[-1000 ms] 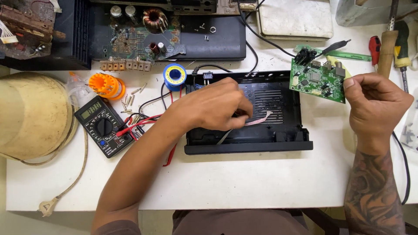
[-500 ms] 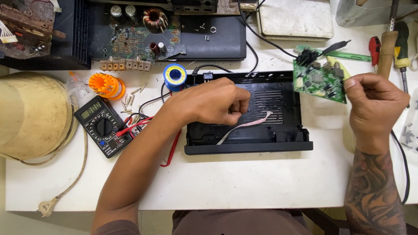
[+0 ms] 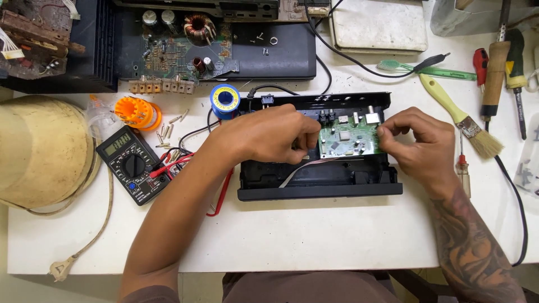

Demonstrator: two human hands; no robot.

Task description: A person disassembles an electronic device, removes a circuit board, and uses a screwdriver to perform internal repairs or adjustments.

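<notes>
A small green circuit board [image 3: 349, 137] sits over the open black device case [image 3: 320, 185] on the white table. My right hand [image 3: 418, 143] pinches the board's right edge. My left hand [image 3: 275, 134] rests in the case at the board's left edge, fingers curled there; whether they grip the board or the flat ribbon cable [image 3: 303, 171] below it is hidden. The cable trails out from under my left hand across the case floor.
A black multimeter [image 3: 132, 164] with red leads lies left of the case, beside an orange bit holder [image 3: 137, 112] and a blue solder spool [image 3: 224, 101]. A paintbrush [image 3: 460, 118], screwdrivers [image 3: 514, 73] and a green toothbrush [image 3: 426, 70] lie on the right. Opened electronics [image 3: 185, 39] fill the back.
My right hand has carried the green board from the right, outside the case, down and left over the case. My left hand stayed inside the case and now meets the board's left edge.
</notes>
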